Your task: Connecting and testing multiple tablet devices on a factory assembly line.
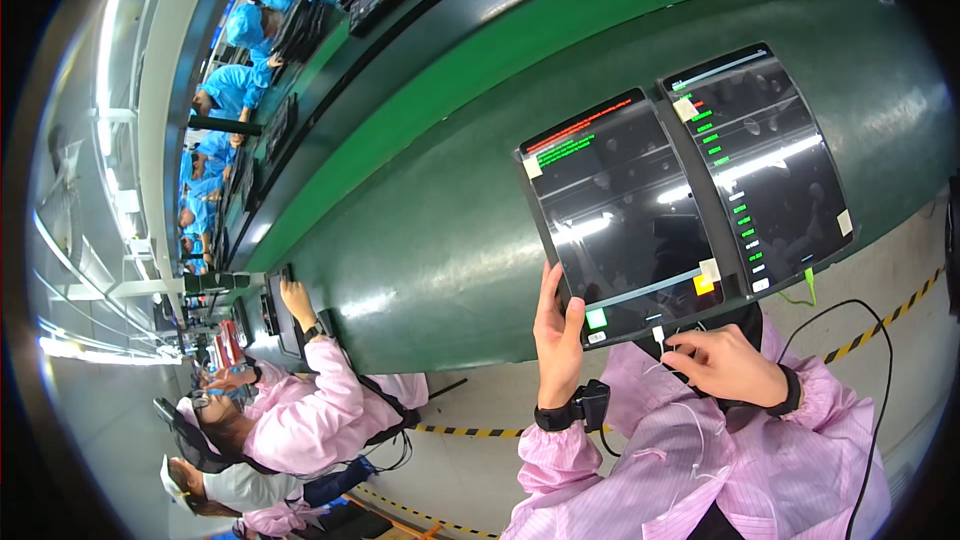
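Two black tablets lie side by side on a green bench. My left hand (558,340) grips the lower left corner of the left tablet (630,210), thumb along its side edge. At that tablet's bottom edge, my right hand (718,362) pinches a white charging cable (659,336) by its plug. Whether the plug sits in the port, I cannot tell. Red and green text lines show on the left tablet's dark screen. The right tablet (770,170) shows a column of green and white labels, and a green cable (808,285) hangs by its bottom edge.
The green bench (440,240) runs away to the left, beside a raised conveyor line (400,70). A co-worker in pink (310,405) sits at the same bench. Several people in blue (235,90) work across the line. A black cable (890,360) loops at my right.
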The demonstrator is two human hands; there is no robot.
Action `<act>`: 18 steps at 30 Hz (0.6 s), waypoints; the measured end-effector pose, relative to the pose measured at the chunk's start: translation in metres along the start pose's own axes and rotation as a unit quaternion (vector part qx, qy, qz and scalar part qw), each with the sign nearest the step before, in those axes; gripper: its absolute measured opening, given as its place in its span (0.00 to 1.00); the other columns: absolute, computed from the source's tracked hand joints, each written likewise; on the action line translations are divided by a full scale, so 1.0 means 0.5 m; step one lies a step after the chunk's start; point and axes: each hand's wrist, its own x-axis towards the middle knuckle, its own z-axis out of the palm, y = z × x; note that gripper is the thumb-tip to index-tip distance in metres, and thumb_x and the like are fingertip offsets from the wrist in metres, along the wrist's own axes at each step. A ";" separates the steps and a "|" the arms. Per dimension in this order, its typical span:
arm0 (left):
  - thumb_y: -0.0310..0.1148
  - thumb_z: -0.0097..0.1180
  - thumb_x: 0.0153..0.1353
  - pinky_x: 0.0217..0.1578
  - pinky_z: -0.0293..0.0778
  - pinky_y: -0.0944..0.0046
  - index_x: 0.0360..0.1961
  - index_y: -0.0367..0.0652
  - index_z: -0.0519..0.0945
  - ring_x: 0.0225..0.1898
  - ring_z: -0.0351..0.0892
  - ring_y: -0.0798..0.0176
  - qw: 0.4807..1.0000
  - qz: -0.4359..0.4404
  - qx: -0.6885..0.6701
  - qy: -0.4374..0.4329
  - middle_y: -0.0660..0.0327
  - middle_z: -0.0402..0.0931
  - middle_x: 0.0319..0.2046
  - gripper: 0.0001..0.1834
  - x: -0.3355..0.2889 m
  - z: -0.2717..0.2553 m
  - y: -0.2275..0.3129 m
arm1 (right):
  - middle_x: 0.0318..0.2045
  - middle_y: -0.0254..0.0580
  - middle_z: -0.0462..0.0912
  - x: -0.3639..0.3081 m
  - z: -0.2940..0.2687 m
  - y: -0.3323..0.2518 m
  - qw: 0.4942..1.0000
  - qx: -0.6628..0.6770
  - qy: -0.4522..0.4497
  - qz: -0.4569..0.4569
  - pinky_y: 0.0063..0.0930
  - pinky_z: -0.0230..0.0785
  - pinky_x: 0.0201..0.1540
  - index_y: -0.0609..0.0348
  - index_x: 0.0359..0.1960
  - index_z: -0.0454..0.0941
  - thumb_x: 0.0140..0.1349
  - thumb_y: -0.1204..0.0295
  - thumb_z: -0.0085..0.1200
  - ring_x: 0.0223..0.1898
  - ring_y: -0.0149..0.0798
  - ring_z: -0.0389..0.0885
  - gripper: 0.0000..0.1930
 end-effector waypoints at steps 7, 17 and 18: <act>0.34 0.49 0.68 0.67 0.47 0.61 0.65 0.33 0.61 0.70 0.49 0.58 1.000 0.009 0.003 -0.001 0.51 0.47 0.71 0.28 0.003 -0.004 -0.007 | 0.19 0.44 0.83 0.024 0.035 0.022 0.999 0.021 0.017 0.032 0.22 0.69 0.20 0.69 0.33 0.80 0.62 0.71 0.56 0.17 0.29 0.80 0.10; 0.35 0.47 0.68 0.67 0.45 0.59 0.65 0.34 0.61 0.70 0.48 0.56 1.000 0.010 0.020 -0.011 0.49 0.44 0.71 0.28 0.003 -0.010 -0.013 | 0.13 0.47 0.74 0.034 0.027 0.028 0.999 0.046 0.006 0.005 0.28 0.63 0.18 0.68 0.24 0.75 0.62 0.72 0.54 0.13 0.36 0.74 0.12; 0.36 0.47 0.68 0.67 0.45 0.59 0.65 0.34 0.61 0.70 0.48 0.56 1.000 0.010 0.016 -0.013 0.49 0.44 0.71 0.28 0.003 -0.010 -0.012 | 0.12 0.47 0.73 0.035 0.026 0.029 0.999 0.047 0.008 0.000 0.28 0.63 0.18 0.68 0.23 0.75 0.62 0.72 0.54 0.12 0.37 0.73 0.12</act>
